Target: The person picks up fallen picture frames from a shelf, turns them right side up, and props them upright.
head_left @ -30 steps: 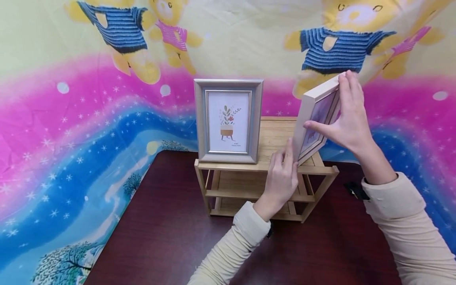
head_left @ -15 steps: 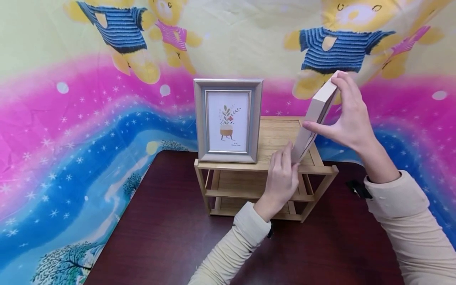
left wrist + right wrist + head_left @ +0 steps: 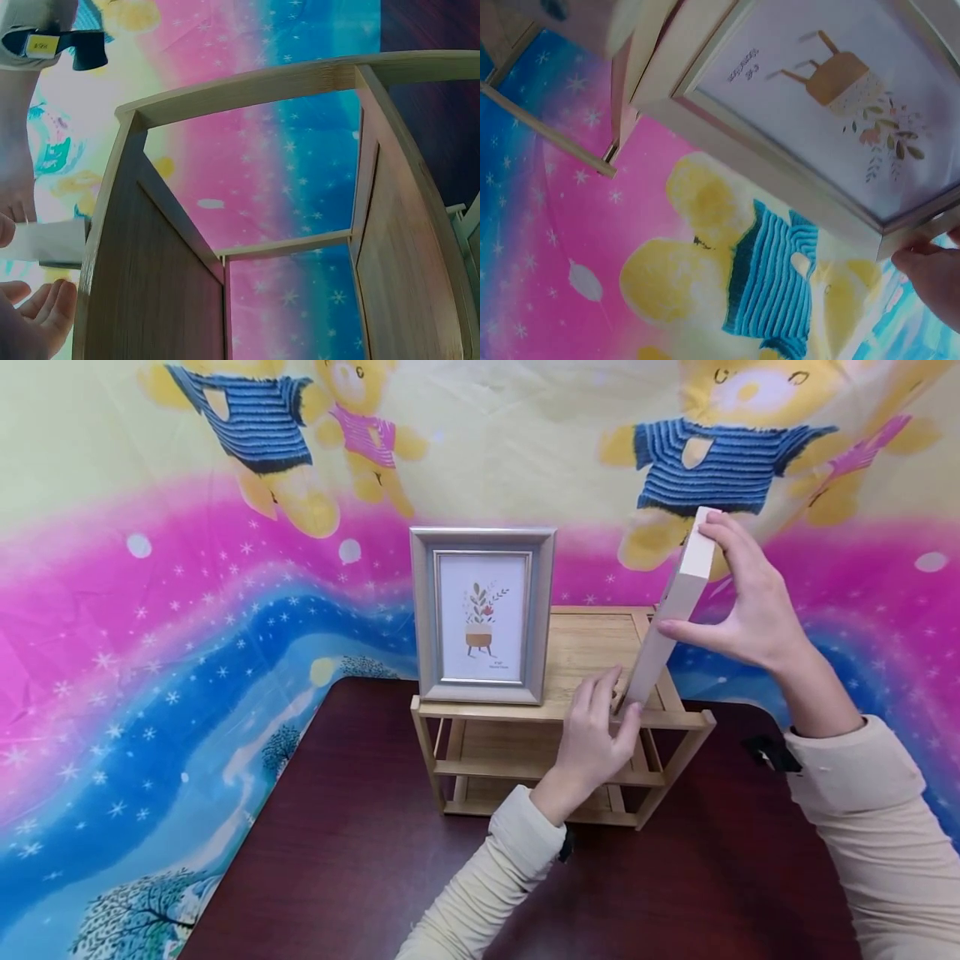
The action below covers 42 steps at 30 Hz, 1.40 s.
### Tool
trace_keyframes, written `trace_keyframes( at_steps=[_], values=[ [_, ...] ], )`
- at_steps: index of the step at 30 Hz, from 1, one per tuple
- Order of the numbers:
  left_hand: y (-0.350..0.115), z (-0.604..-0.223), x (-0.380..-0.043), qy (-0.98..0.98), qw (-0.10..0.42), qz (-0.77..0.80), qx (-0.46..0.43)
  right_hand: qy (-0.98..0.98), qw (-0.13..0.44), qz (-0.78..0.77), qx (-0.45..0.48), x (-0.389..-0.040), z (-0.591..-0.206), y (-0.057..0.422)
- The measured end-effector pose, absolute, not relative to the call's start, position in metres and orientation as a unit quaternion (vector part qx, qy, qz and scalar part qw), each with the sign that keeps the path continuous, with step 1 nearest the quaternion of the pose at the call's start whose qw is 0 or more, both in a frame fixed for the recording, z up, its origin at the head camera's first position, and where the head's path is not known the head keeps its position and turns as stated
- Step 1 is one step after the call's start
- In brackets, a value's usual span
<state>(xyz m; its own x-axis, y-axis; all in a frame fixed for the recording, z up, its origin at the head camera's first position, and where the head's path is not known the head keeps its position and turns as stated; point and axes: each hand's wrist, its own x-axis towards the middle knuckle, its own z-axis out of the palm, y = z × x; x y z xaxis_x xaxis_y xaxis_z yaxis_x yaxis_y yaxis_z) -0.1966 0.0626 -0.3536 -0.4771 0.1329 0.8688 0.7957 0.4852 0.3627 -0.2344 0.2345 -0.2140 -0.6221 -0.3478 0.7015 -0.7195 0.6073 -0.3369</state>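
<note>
My right hand [image 3: 757, 610] grips a white picture frame [image 3: 686, 581] by its upper part, with the thumb on the near side edge and the fingers at the top. The frame stands almost edge-on in the head view, low end at the wooden rack's top [image 3: 592, 647]. Its plant picture shows upside down in the right wrist view, beside my right thumb [image 3: 934, 281]. My left hand [image 3: 596, 735] is at the frame's lower end, fingers loosely spread, thumb at the edge. In the left wrist view, fingers [image 3: 49, 311] lie apart from the frame [image 3: 45, 241].
A silver-grey picture frame [image 3: 423, 610] with a potted plant print stands upright on the rack's left side. The rack has lower shelves [image 3: 517, 739] and stands on a dark red-brown table [image 3: 360, 827]. A bear-patterned cloth [image 3: 187, 635] hangs behind.
The white picture frame has turned from showing its front to nearly edge-on, its top swinging slightly away. My right hand turned with it and shifted right; my left fingers have loosened from its lower end.
</note>
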Motion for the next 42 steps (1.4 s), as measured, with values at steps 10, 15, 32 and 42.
trace_keyframes(
  at_steps=[10,15,32,42],
  values=[
    [0.054,-0.350,-0.206,-0.741,0.314,-0.500,-0.321,-0.832,0.254,0.317,0.377,-0.243,-0.208,0.247],
    [0.052,-0.343,-0.210,-0.754,0.269,-0.508,-0.317,-0.810,0.219,0.356,0.412,-0.247,-0.208,0.251],
    [0.072,-0.325,-0.220,-0.794,0.166,-0.505,-0.293,-0.805,0.168,0.368,0.434,-0.252,-0.202,0.264],
    [0.071,-0.321,-0.220,-0.808,0.213,-0.444,-0.325,-0.804,0.152,0.358,0.450,-0.251,-0.199,0.261]
  ],
)
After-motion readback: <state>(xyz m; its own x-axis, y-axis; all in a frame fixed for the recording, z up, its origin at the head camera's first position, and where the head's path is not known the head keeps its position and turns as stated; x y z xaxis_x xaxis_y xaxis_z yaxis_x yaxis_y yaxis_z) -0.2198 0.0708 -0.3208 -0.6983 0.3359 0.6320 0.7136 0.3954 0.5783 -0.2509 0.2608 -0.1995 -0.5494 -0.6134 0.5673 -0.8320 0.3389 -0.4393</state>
